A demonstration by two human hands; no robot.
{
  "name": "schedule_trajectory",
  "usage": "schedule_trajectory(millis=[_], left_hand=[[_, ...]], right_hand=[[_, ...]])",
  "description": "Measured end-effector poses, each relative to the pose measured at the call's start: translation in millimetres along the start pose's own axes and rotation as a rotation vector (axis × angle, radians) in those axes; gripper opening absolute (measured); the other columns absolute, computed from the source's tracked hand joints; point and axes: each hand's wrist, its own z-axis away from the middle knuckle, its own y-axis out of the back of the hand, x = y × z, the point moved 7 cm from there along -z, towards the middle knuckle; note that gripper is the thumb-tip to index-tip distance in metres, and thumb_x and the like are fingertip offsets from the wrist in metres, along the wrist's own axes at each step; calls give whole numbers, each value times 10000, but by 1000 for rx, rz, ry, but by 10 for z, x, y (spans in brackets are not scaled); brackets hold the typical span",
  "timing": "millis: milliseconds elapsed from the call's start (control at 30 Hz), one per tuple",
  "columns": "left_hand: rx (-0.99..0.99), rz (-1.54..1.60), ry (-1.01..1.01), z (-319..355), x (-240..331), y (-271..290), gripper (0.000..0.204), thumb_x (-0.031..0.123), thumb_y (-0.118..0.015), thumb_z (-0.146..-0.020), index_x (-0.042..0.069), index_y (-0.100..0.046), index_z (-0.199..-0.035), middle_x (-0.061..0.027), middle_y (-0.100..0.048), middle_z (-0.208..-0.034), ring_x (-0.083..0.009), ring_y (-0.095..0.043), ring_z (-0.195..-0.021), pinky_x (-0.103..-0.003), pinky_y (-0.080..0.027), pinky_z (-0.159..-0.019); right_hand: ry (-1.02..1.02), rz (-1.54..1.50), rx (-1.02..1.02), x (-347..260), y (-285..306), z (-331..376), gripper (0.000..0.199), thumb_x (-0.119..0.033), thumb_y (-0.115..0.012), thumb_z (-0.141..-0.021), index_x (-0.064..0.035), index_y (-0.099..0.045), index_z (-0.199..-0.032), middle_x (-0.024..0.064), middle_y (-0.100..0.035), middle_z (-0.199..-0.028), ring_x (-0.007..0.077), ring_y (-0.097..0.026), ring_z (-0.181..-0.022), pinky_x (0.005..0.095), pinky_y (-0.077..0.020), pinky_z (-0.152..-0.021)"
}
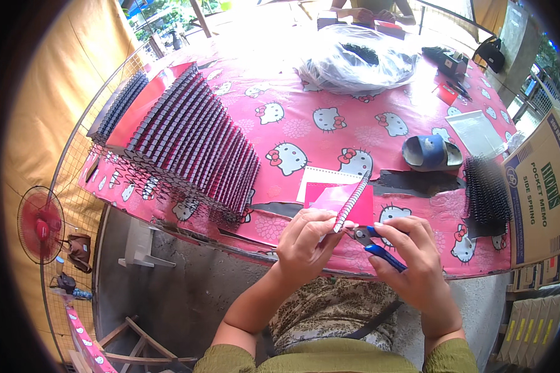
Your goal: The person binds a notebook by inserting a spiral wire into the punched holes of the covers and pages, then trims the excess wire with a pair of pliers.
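Note:
My left hand (306, 241) grips a small spiral notebook (353, 200) at its near end, with the wire-bound edge turned up and the spine slanting away from me. In my right hand (415, 253) is a pair of blue-handled pliers (379, 247), its handles spread a little between thumb and fingers. The plier jaws meet the near end of the spiral, close to my left fingertips; whether they pinch the wire is too small to tell. Under the notebook lie a bright pink cover (362, 216) and a white punched sheet (317, 176).
Tall stacks of spiral notebooks (196, 143) stand at the left. A blue slipper (430, 153), a heap of black spiral wires (486, 193) and a cardboard box (544, 186) are at the right. Farther back sits a clear plastic bag (361, 62); another person's hands (370, 15) show beyond it.

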Motion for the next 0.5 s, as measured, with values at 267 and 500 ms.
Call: schedule_trajectory(millis=[267,500], left_hand=[[-35,-23,0,85,6,-33,320,-50,-826,-677,12,-609,-904,-134,-665,-877,-231,-677,-769,-336,-559,-655],[-33,-1,-114,81,85,24,280,-60,-774,-712,-12,-618,-939,-149,-666,-876,-290,-671,-780,-378,-551,-679]], right_hand=[[-44,-76,-50,18,-60,26,399,-127,-755,-750,9,-638,-1106,155,-601,-999,319,-570,-948,431,-471,-830],[-845,-1336,-633,603,-707,459,299,-272,-669,-913,-87,-691,-1147,162,-661,-1127,319,-673,-944,398,-557,-831]])
